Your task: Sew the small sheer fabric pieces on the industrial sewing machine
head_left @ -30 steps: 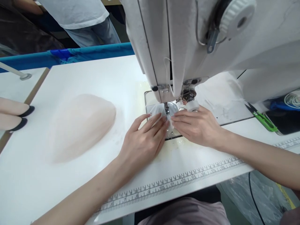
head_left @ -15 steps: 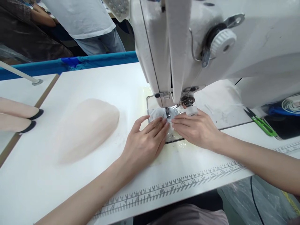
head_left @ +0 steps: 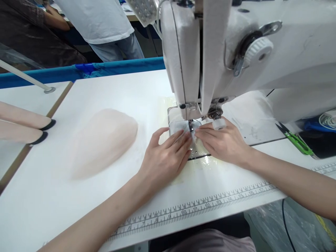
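My left hand [head_left: 168,152] lies beside the presser foot [head_left: 191,125] of a sewing machine [head_left: 181,59], fingers stretched flat and thumb apart. From the other side, my right hand [head_left: 222,140] reaches in with its fingers extended, tips close to the foot; its thumb is hidden. Under the fingertips is a thin see-through material [head_left: 181,126] on the metal needle plate, its edges hard to make out. To the left on the white table [head_left: 105,203] sits a sheer, pale beige, rounded cup-shaped piece [head_left: 107,140].
Green-handled snips [head_left: 299,143] lie at the right by a dark flat object [head_left: 320,145]. A printed ruler strip [head_left: 183,212] follows the front edge. Two beige, black-tipped tubular forms [head_left: 23,127] jut in from the left. Two people [head_left: 97,21] stand beyond the blue cloth edge [head_left: 118,65].
The whole view has shifted slightly, so the machine sits further right. Both hands keep nearly the same place by the presser foot; the material under the fingertips looks a little different.
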The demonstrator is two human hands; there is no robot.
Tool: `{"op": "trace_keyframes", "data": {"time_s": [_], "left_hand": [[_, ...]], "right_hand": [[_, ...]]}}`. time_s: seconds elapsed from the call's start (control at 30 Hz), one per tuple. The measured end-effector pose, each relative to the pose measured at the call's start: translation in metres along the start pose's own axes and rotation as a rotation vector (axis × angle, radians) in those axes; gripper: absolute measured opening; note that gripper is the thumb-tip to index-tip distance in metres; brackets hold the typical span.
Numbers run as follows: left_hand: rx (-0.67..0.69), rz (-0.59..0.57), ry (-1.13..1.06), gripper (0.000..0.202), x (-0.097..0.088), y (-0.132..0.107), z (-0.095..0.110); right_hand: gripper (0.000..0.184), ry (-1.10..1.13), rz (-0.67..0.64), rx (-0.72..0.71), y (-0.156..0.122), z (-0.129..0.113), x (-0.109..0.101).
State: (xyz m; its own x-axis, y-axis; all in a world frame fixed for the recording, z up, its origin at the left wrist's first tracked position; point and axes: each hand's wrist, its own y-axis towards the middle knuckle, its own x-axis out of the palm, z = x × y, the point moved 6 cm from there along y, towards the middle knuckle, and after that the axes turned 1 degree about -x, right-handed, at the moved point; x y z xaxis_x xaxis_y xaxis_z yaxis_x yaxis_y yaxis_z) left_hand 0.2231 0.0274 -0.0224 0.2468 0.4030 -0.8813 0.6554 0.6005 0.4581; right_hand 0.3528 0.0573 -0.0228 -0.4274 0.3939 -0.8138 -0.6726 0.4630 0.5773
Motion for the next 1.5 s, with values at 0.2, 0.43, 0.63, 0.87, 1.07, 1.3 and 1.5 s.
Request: {"op": "trace_keyframes", "data": {"time_s": [0.2,0.43,0.63,0.87,1.07,1.3,1.5], "left_hand": [[0.026,-0.005,0.015,0.025,-0.008,-0.005,0.012],[0.015,-0.012,0.03,0.024,-0.007,-0.004,0.011],[-0.01,-0.015,0.012,0.025,-0.002,-0.004,0.004],[-0.035,-0.016,0.031,0.027,0.007,0.002,-0.008],[-0.122,-0.042,-0.002,0.033,0.016,0.001,-0.02],[-0.27,-0.109,-0.026,0.031,0.016,0.002,-0.034],[-0.382,-0.553,-0.462,0.03,-0.019,-0.001,-0.04]], "right_hand": [[0.031,-0.027,0.022,-0.059,-0.003,-0.004,-0.003],[0.03,-0.096,-0.004,-0.09,-0.002,-0.006,-0.003],[0.028,-0.166,-0.015,-0.095,-0.001,-0.004,0.001],[0.027,-0.21,-0.048,-0.077,0.0,0.0,0.005],[0.031,-0.197,-0.021,-0.07,0.0,0.001,0.003],[0.03,-0.004,-0.078,0.012,-0.002,0.002,0.003],[0.051,0.65,-0.208,0.147,0.009,-0.013,-0.003]]}}
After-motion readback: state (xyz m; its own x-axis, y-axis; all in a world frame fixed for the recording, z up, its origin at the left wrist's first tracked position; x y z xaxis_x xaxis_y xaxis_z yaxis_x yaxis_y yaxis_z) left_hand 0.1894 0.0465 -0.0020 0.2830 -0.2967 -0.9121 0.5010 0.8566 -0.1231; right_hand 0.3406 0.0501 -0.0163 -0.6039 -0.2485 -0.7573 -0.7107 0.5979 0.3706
